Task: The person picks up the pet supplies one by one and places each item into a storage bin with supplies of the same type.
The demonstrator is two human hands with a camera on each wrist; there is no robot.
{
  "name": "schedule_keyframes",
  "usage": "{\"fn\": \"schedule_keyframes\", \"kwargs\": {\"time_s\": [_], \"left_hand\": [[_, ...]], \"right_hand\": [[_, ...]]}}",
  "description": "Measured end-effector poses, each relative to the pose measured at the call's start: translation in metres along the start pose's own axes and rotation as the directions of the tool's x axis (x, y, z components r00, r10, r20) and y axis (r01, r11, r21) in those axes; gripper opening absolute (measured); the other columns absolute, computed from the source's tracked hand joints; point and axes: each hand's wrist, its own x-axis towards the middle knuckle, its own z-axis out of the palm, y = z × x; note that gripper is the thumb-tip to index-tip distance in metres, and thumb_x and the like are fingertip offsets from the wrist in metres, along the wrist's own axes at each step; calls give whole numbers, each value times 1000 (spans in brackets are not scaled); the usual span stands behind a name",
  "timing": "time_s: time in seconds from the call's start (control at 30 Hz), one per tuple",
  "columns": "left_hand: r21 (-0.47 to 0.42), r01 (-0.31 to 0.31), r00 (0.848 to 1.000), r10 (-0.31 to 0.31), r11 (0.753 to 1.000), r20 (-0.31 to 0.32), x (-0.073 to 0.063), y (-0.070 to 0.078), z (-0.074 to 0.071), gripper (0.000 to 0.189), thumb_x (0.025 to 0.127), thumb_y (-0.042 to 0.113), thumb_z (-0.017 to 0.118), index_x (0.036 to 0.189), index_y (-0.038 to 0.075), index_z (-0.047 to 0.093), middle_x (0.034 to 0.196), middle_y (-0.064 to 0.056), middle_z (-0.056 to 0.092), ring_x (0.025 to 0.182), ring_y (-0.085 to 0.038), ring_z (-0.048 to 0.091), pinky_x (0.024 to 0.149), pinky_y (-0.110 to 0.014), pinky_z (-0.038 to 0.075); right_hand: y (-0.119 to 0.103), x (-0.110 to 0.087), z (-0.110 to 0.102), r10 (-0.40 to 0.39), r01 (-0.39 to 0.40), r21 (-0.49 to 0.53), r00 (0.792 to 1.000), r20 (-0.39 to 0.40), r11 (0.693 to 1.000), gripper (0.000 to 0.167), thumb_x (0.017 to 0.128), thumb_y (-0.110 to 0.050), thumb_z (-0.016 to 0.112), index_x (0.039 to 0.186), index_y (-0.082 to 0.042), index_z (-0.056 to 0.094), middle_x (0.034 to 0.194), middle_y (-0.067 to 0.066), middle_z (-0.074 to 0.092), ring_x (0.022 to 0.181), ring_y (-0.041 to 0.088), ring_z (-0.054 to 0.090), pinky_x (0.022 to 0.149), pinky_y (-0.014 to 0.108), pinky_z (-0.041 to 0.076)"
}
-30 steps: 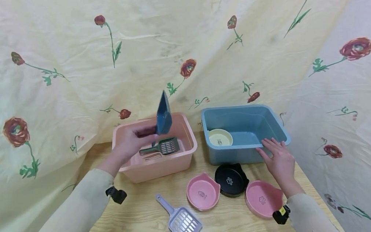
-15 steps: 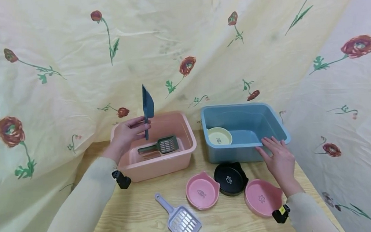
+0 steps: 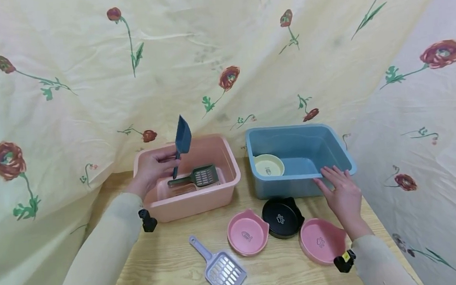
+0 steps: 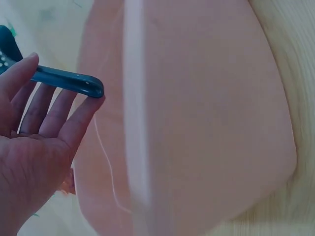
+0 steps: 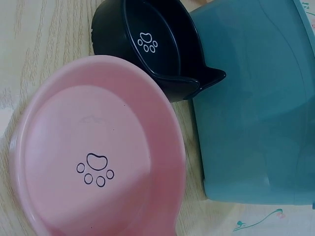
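Note:
My left hand (image 3: 155,168) holds a dark blue litter scoop (image 3: 183,136) by its handle, blade up, over the pink bin (image 3: 194,203). In the left wrist view the thumb lies on one side of the scoop's handle (image 4: 69,80) and the fingers behind it. A dark green litter scoop (image 3: 204,176) lies inside that bin. My right hand (image 3: 343,194) rests on the front rim of the blue bin (image 3: 289,187), its fingers extended over the edge. A cream bowl (image 3: 268,165) sits in the blue bin's left part. The right wrist view does not show the hand.
In front of the bins stand a pink bowl with a fish print (image 3: 247,233), a black bowl (image 3: 282,219) and a pink paw-print bowl (image 3: 322,242). A lavender litter scoop (image 3: 225,274) lies on the wooden table (image 3: 162,275). Floral cloth (image 3: 211,40) hangs behind.
My left hand has moved left with the dark blue scoop, raising it, then lowering it slightly and tilting its blade. The right hand keeps its place on the blue bin's rim.

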Motion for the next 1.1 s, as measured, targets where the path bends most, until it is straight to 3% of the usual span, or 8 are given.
{"fn": "schedule_keyframes", "kwargs": {"time_s": [0.23,0.33,0.5,0.63,0.83,0.93,1.1], "left_hand": [[246,7,996,-28,969,82,1,-9,-6,51,100,10,76,148,0,61,136,-26,69,110,-23,73,93,-44,64],[340,4,995,-37,941,90,2,-11,-8,48,100,13,78,143,-2,65,132,-24,72,108,-25,73,90,-45,65],[492,-34,995,-15,870,96,5,-15,-8,42,98,16,80,135,-1,71,123,-20,77,103,-26,72,84,-39,65],[555,-41,995,-16,831,96,7,-15,-6,41,97,18,81,134,0,73,121,-18,78,104,-28,73,88,-37,62],[555,-43,995,-17,831,102,8,-15,-6,42,98,18,79,136,1,72,127,-18,76,108,-28,73,85,-37,62],[531,-48,993,-18,846,119,8,-14,-8,43,100,18,77,140,2,69,133,-19,73,113,-30,73,81,-36,62],[482,-52,988,-26,874,153,4,-6,-10,49,102,20,75,146,2,64,143,-20,67,123,-34,70,91,-43,64]], "right_hand": [[-2,0,-1,10,-10,-4,1000,7,1000,48,81,-13,92,124,2,77,122,25,75,123,49,67,110,69,46],[-2,0,-1,11,-10,-7,1000,8,1000,48,81,-13,92,124,2,76,122,25,75,124,49,67,110,69,47],[-1,1,0,6,-6,-7,1000,1,1000,48,81,-13,92,124,3,77,122,25,75,123,49,67,110,69,47],[0,1,1,2,-2,-8,1000,-1,1000,48,81,-13,93,123,2,77,122,25,75,123,49,68,109,69,48],[-1,0,2,3,-3,-5,1000,5,1000,48,81,-13,93,124,2,77,122,25,75,123,49,68,110,69,47],[-1,0,2,7,-7,-6,1000,6,1000,49,81,-13,93,124,2,76,123,25,75,124,48,67,110,69,47],[0,1,2,-2,2,-6,1000,-11,1000,49,81,-14,92,125,2,76,122,25,75,123,48,68,110,68,48]]}}
